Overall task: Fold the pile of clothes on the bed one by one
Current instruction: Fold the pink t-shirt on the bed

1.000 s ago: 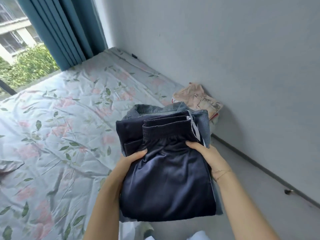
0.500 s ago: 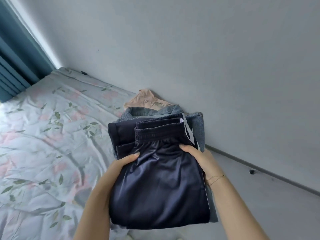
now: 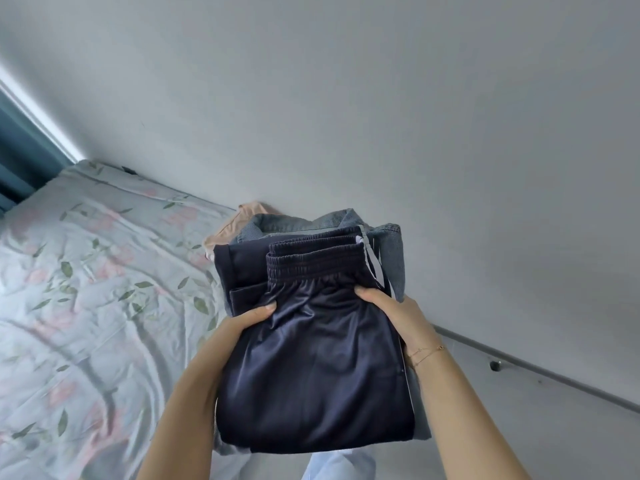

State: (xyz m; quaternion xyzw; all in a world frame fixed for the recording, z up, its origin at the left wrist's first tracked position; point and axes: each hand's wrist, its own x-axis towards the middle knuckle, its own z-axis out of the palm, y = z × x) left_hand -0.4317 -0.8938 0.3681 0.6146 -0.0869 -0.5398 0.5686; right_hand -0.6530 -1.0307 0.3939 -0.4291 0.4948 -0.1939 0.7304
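navy satin shorts [image 3: 311,368] top a folded stack with denim [image 3: 391,251] beneath, held up above the bed's [image 3: 86,289] edge near the wall. left hand [image 3: 239,327] and right hand [image 3: 398,317] grip the stack's sides, thumbs on top.

plain grey wall [image 3: 381,98] fills the top and right of the view. bed [image 3: 86,271] at 9 o'clock, with a pale sheet printed in pink flowers and green leaves, creased. teal curtain [image 3: 20,147] at 10 o'clock, and a bright strip of daylight along its edge. grey floor [image 3: 519,410] at 4 o'clock, meeting the wall at a dark skirting line [image 3: 554,375].
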